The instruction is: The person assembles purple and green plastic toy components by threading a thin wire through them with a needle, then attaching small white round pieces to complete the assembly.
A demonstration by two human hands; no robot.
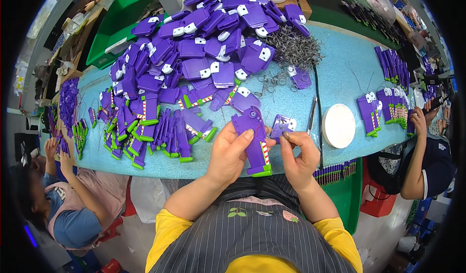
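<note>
My left hand is wrapped round a purple plastic toy leg part with a green foot and a red-and-white striped strip, upright over the table's front edge. My right hand is closed in a pinch beside it. A small grey wire piece shows at its fingertips; its exact shape is hard to make out. Just behind these fingers is a small purple panel with a white corner. Beyond the leg part lies another purple panel with a white end.
Purple-and-white panels are heaped at the back, beside tangled grey wire pieces. Green-footed parts cover the left. A round white lid, tweezers and a black cable lie to the right. Co-workers sit on both sides.
</note>
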